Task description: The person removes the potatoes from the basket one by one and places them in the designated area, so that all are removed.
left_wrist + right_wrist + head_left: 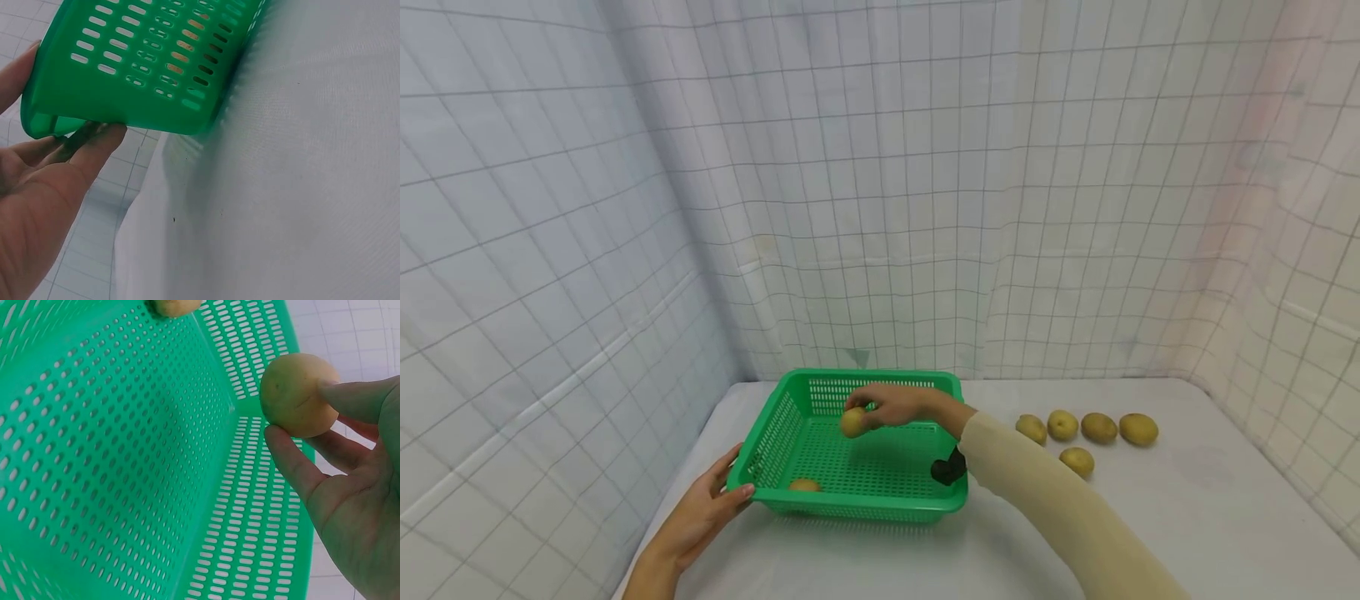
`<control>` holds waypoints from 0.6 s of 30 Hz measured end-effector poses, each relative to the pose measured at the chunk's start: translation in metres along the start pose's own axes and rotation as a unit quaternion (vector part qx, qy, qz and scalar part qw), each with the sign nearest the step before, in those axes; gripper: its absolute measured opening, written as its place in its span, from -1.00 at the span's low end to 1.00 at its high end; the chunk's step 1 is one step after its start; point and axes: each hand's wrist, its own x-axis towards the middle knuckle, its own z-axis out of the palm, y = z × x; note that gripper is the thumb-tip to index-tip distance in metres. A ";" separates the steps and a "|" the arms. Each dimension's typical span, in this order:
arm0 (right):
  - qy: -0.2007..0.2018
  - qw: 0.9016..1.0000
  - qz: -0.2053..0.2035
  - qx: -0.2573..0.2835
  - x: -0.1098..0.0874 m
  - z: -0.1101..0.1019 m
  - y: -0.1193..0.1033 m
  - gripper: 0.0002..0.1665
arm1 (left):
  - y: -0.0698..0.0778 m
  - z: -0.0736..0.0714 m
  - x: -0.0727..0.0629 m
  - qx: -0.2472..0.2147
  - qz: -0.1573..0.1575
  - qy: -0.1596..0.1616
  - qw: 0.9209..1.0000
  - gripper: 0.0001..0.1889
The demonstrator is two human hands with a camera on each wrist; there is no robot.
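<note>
A green slotted plastic basket stands on the white-covered table. My left hand grips its near left corner, thumb on the rim and fingers along the outer side; the left wrist view shows the fingers under the rim. Above the basket floor, my right hand pinches a potato between thumb and fingers. In the right wrist view that potato is round and yellow-brown, held over the slotted wall. Another potato lies inside at the near left, partly hidden by the rim.
Several potatoes lie on the table to the right of the basket, one nearer than the others. A black object shows beside the right sleeve, at the basket's right side. Gridded white curtains surround the table.
</note>
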 end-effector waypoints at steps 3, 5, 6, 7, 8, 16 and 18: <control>-0.003 1.000 0.000 0.005 -0.006 -0.002 0.002 -0.65 | -0.001 0.001 0.000 -0.001 -0.001 0.004 1.000 -0.11; 0.000 1.000 0.005 0.006 -0.010 -0.005 0.002 -0.64 | -0.002 0.001 0.001 -0.001 0.000 0.005 1.000 -0.11; 0.002 1.000 0.007 0.003 -0.012 -0.006 0.003 -0.63 | -0.002 0.001 0.002 -0.002 0.001 0.004 1.000 -0.11; 0.003 1.000 0.007 0.002 -0.015 -0.007 0.004 -0.63 | -0.002 0.001 0.003 -0.002 0.002 0.002 1.000 -0.11; 0.006 1.000 0.007 0.004 -0.017 -0.008 0.005 -0.62 | -0.002 0.002 0.003 -0.003 0.003 0.002 1.000 -0.11; 0.029 0.999 -0.003 -0.014 -0.035 -0.013 0.013 -0.60 | -0.005 0.001 0.002 -0.009 -0.001 0.006 1.000 -0.11; 0.033 0.999 0.001 -0.010 -0.039 -0.015 0.013 -0.61 | -0.004 0.000 0.001 -0.009 -0.001 0.008 1.000 -0.11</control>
